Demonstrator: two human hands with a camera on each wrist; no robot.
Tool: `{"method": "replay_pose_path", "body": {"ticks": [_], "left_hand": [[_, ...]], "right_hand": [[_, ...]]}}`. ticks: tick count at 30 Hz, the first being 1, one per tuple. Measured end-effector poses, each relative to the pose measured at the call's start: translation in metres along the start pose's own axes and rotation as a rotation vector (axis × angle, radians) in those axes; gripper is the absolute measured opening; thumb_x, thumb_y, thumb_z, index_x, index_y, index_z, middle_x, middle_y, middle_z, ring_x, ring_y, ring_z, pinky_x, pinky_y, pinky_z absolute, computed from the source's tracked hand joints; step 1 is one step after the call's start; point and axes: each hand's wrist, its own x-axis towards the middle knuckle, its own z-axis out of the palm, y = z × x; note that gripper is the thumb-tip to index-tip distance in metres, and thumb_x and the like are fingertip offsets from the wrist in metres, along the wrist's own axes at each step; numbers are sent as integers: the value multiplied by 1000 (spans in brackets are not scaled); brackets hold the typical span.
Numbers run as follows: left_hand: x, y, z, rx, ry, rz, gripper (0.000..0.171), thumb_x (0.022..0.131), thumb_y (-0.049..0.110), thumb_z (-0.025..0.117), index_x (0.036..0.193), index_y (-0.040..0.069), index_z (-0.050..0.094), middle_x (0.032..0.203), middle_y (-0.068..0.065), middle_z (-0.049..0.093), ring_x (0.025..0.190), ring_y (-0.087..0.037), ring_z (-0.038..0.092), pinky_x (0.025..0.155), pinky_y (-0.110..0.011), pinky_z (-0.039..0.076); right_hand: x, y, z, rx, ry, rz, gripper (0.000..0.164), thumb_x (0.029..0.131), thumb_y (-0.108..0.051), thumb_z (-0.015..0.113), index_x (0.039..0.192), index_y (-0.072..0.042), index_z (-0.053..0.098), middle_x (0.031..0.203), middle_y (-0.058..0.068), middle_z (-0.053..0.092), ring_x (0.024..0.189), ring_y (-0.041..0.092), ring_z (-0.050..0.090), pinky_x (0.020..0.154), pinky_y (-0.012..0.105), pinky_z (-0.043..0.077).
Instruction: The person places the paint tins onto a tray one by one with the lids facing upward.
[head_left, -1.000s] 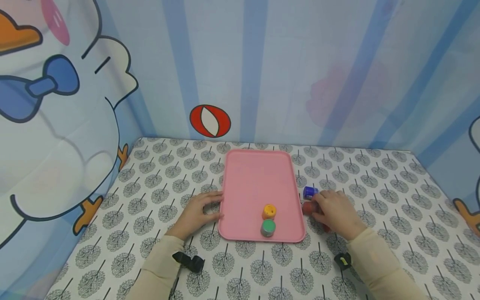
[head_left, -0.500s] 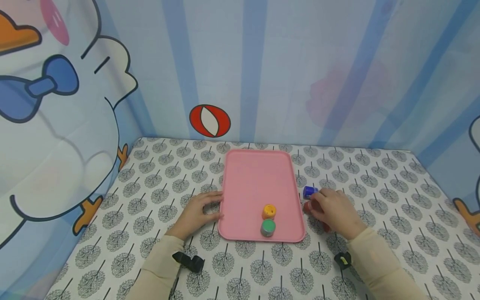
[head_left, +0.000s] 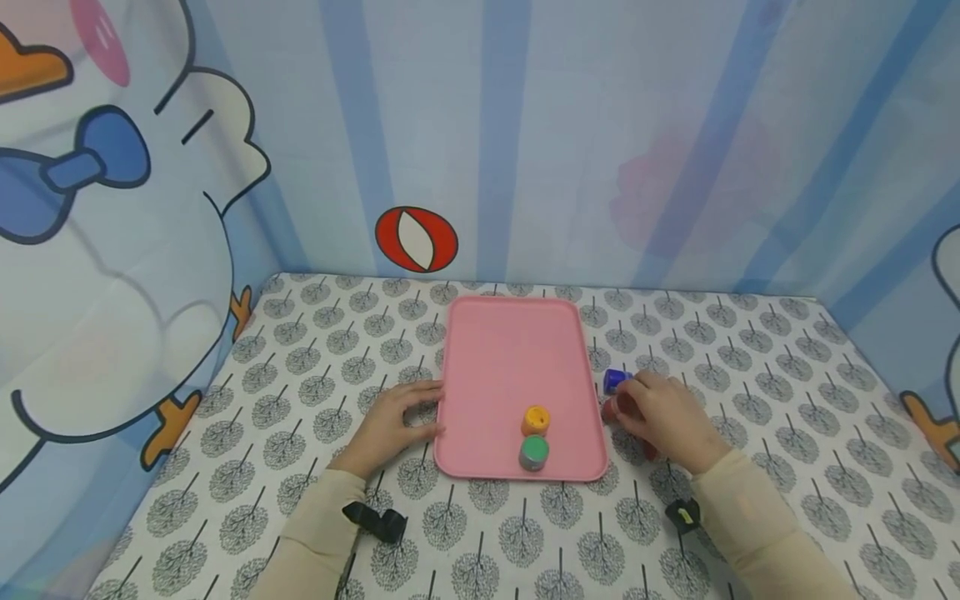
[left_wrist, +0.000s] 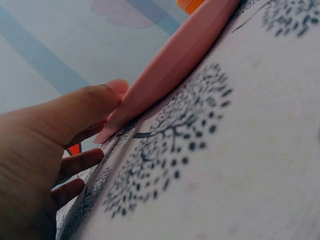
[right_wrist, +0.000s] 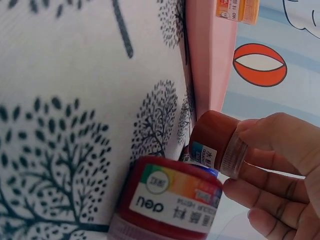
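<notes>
My left hand point(head_left: 392, 422) lies along the left edge of a pink tray point(head_left: 517, 354), thumb and fingertips spread and touching its rim. To the right of the tray, my right hand point(head_left: 672, 419) pinches a small brownish-red paint jar point(right_wrist: 212, 132) at its clear lid end, between thumb and fingers. The jar is tilted on its side in the right wrist view. Close below it lies a deep red paint jar point(right_wrist: 167, 197) with a white label, mostly hidden under the hand in the head view. A blue paint jar point(head_left: 615, 381) lies just beyond the right fingertips.
On the tray's near part stand a yellow-orange paint jar point(head_left: 536, 421) and, in front of it, a green-topped paint jar point(head_left: 534, 452). A tree-patterned cloth point(head_left: 750, 400) covers the table. A printed curtain point(head_left: 570, 150) rises behind its far edge.
Less of the brownish-red jar shows beside my right fingers than a second ago, and those fingers have shifted slightly on it. My left hand stays at the tray. The head view has moved slightly.
</notes>
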Motion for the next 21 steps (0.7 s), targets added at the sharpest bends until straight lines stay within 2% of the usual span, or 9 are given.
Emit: {"method": "replay_pose_path", "body": {"ticks": [7,15,21], "left_hand": [[-1,1,-1,-3,5,1,54,77,29,79,126,14,63,143,-1,54,135,-29,46,116,-56,29],[-1,2,0,8,8,10,52,78,28,78,126,13,63,142,-2,54,134,-29,47,115,-55,30],[-1,3,-1,10,7,11,52,78,28,78,126,13,63,142,-3,55,134,-29,47,115,-55,30]], "right_hand": [[3,-2,-3,39,-14,11,27,79,-20,77,99,-4,68,89,8,63,80,24,62,76,45,57],[6,-6,-6,56,2,-24,25,79,-20,77,97,-5,69,83,3,61,74,16,58,71,36,56],[10,-10,-5,78,-4,-22,27,79,-21,77,99,-6,69,83,1,61,75,15,58,71,35,57]]}}
